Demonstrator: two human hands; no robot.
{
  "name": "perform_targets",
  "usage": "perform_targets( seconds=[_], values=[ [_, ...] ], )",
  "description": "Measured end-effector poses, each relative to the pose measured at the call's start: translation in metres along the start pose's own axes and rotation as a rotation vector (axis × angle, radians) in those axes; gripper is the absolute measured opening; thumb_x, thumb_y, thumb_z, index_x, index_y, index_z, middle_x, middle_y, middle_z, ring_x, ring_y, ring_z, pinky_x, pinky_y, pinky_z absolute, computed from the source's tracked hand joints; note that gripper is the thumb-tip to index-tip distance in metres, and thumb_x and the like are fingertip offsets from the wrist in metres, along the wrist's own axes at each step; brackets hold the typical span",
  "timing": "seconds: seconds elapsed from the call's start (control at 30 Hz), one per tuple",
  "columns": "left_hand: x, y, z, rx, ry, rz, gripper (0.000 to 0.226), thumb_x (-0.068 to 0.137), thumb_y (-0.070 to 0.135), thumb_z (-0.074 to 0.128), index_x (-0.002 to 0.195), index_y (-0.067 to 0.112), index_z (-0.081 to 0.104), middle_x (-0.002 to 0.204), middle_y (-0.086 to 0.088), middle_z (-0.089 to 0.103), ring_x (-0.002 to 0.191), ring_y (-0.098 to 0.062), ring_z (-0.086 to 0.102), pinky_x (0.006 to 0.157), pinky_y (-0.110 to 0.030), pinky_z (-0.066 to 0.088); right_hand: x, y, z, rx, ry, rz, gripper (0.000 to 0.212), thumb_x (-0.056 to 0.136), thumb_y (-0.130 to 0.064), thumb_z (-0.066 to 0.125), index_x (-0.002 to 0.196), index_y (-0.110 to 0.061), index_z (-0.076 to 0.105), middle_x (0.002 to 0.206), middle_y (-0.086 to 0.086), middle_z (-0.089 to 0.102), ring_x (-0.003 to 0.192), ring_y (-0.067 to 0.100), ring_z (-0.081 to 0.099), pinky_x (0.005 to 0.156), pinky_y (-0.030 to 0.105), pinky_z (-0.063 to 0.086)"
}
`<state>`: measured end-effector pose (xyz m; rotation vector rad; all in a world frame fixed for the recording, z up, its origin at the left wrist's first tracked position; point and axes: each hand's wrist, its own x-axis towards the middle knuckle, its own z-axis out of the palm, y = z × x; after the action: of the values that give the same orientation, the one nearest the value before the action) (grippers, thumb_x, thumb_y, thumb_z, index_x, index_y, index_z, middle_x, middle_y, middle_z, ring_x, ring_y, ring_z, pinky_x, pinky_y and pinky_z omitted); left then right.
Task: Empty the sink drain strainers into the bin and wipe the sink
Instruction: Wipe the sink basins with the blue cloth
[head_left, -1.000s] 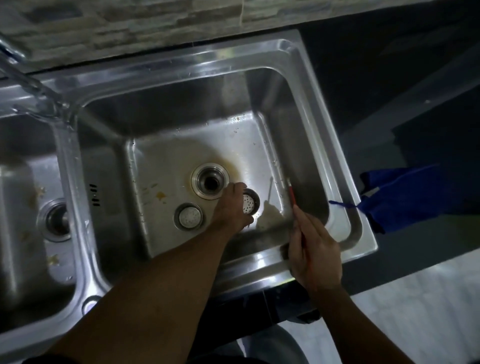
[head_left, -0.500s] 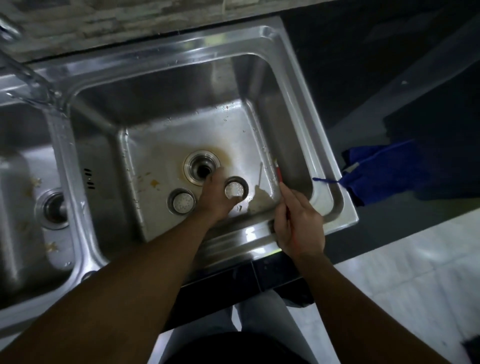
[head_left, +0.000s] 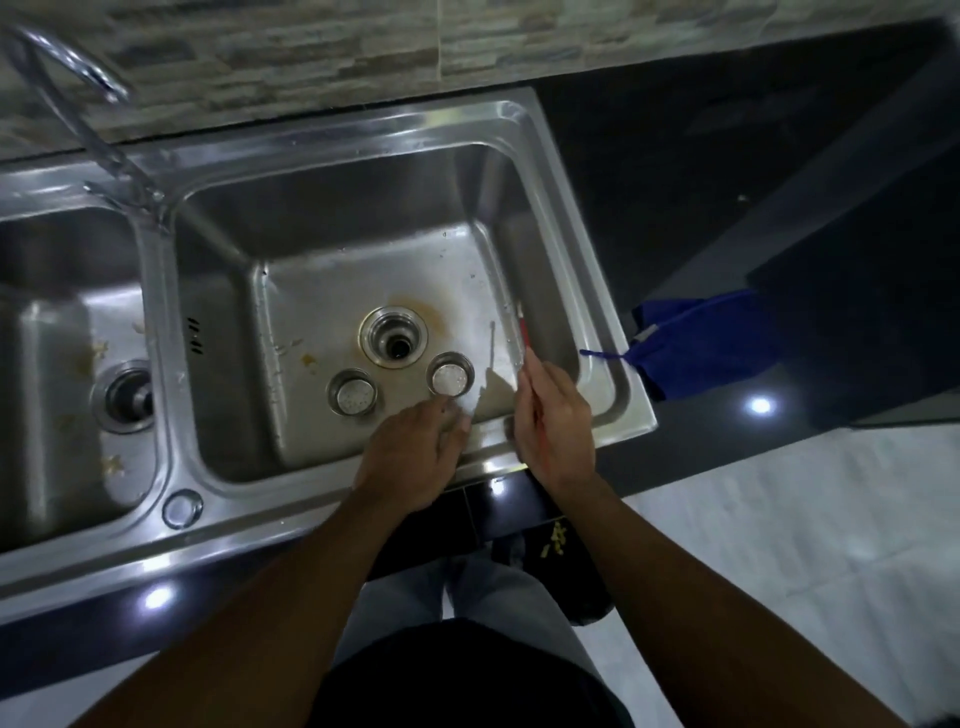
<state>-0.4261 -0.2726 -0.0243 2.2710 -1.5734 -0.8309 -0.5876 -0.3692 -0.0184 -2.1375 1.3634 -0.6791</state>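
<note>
Two round metal strainers lie on the floor of the right sink basin (head_left: 545, 218): one strainer (head_left: 352, 391) at the left and another strainer (head_left: 450, 381) at the right, both below the open drain hole (head_left: 395, 336). My left hand (head_left: 415, 457) hovers over the basin's near wall just below the right strainer, fingers loosely curled, holding nothing that I can see. My right hand (head_left: 553, 426) rests at the sink's front rim, gripping a thin red-handled brush (head_left: 523, 332) that points into the basin.
The left basin (head_left: 31, 395) has food scraps around its drain (head_left: 124, 397). A tap (head_left: 72, 78) stands at the back left. A blue cloth (head_left: 711, 343) lies on the dark counter right of the sink. Yellow crumbs (head_left: 556, 538) lie on a dark object by my feet.
My left hand has let go of the right strainer and drawn back toward the near wall of the basin. The right hand keeps its hold on the brush. The camera has tilted back.
</note>
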Motion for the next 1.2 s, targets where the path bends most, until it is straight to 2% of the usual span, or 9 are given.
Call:
perform_targets(
  seconds=[0.13, 0.27, 0.4, 0.5, 0.6, 0.8, 0.9, 1.07, 1.2],
  values=[
    [-0.019, 0.016, 0.007, 0.153, -0.005, 0.098, 0.054, 0.101, 0.052, 0.025, 0.129, 0.019, 0.058, 0.122, -0.002, 0.067, 0.113, -0.022, 0.06, 0.1, -0.039, 0.045, 0.013, 0.001, -0.01, 0.044, 0.021, -0.122, 0.034, 0.102, -0.011, 0.052, 0.134, -0.002, 0.061, 0.117, 0.013, 0.067, 0.095, 0.012, 0.065, 0.093, 0.017, 0.052],
    [-0.019, 0.021, 0.009, 0.204, 0.051, 0.095, 0.045, 0.103, 0.046, 0.03, 0.124, 0.018, 0.059, 0.113, 0.0, 0.066, 0.104, -0.02, 0.06, 0.095, -0.038, 0.048, 0.06, 0.011, -0.025, 0.004, 0.091, -0.144, 0.035, 0.107, -0.023, 0.045, 0.139, -0.016, 0.055, 0.112, 0.001, 0.065, 0.09, -0.011, 0.049, 0.083, -0.004, 0.038],
    [-0.013, 0.018, 0.015, 0.224, -0.01, 0.053, 0.054, 0.104, 0.045, 0.023, 0.141, 0.017, 0.05, 0.141, -0.005, 0.059, 0.134, -0.022, 0.051, 0.115, -0.038, 0.038, 0.135, 0.04, -0.046, -0.094, 0.108, -0.161, 0.035, 0.107, -0.026, 0.041, 0.138, -0.017, 0.054, 0.116, 0.004, 0.065, 0.089, -0.012, 0.052, 0.081, -0.008, 0.036],
    [-0.012, 0.016, 0.019, 0.209, -0.032, 0.014, 0.061, 0.103, 0.046, 0.016, 0.153, 0.017, 0.037, 0.156, -0.005, 0.044, 0.147, -0.019, 0.038, 0.121, -0.035, 0.025, 0.185, 0.066, -0.055, -0.217, 0.004, -0.15, 0.043, 0.106, -0.022, 0.04, 0.148, -0.013, 0.045, 0.139, 0.012, 0.056, 0.116, 0.013, 0.059, 0.107, 0.011, 0.04],
    [-0.012, 0.014, 0.02, 0.198, -0.054, 0.003, 0.064, 0.103, 0.049, 0.009, 0.156, 0.02, 0.03, 0.162, -0.001, 0.037, 0.152, -0.015, 0.029, 0.122, -0.031, 0.015, 0.216, 0.086, -0.06, -0.382, -0.105, -0.136, 0.047, 0.104, -0.018, 0.042, 0.151, -0.014, 0.039, 0.149, 0.013, 0.047, 0.123, 0.027, 0.059, 0.105, 0.043, 0.052],
    [-0.012, 0.016, 0.019, 0.161, -0.099, -0.021, 0.066, 0.102, 0.051, 0.007, 0.159, 0.024, 0.024, 0.165, 0.003, 0.029, 0.155, -0.012, 0.019, 0.126, -0.032, 0.013, 0.243, 0.111, -0.069, -0.628, -0.385, -0.193, 0.077, 0.095, 0.0, 0.053, 0.159, -0.021, 0.016, 0.167, 0.002, 0.014, 0.125, 0.036, 0.056, 0.104, 0.047, 0.05],
    [-0.013, 0.018, 0.016, 0.175, -0.102, -0.032, 0.066, 0.101, 0.05, 0.008, 0.157, 0.022, 0.03, 0.162, 0.002, 0.036, 0.153, -0.014, 0.025, 0.126, -0.035, 0.021, 0.247, 0.113, -0.066, -0.689, -0.392, -0.248, 0.081, 0.092, 0.001, 0.056, 0.159, -0.016, 0.014, 0.168, 0.004, 0.006, 0.135, 0.037, 0.046, 0.108, 0.049, 0.047],
    [-0.012, 0.019, 0.015, 0.177, -0.116, -0.038, 0.064, 0.102, 0.048, 0.012, 0.156, 0.022, 0.033, 0.16, 0.001, 0.04, 0.152, -0.014, 0.027, 0.125, -0.035, 0.022, 0.251, 0.114, -0.064, -0.729, -0.411, -0.318, 0.085, 0.088, 0.004, 0.06, 0.159, -0.005, 0.013, 0.168, 0.013, 0.005, 0.155, 0.03, 0.008, 0.127, 0.045, 0.015],
    [-0.012, 0.021, 0.014, 0.218, -0.103, -0.036, 0.066, 0.101, 0.047, 0.011, 0.154, 0.02, 0.037, 0.157, 0.0, 0.044, 0.15, -0.016, 0.033, 0.125, -0.035, 0.024, 0.231, 0.108, -0.077, -0.507, -0.308, -0.153, 0.086, 0.089, 0.006, 0.052, 0.16, -0.014, 0.008, 0.169, 0.004, 0.004, 0.156, 0.02, 0.001, 0.128, 0.042, 0.01]
  ],
)
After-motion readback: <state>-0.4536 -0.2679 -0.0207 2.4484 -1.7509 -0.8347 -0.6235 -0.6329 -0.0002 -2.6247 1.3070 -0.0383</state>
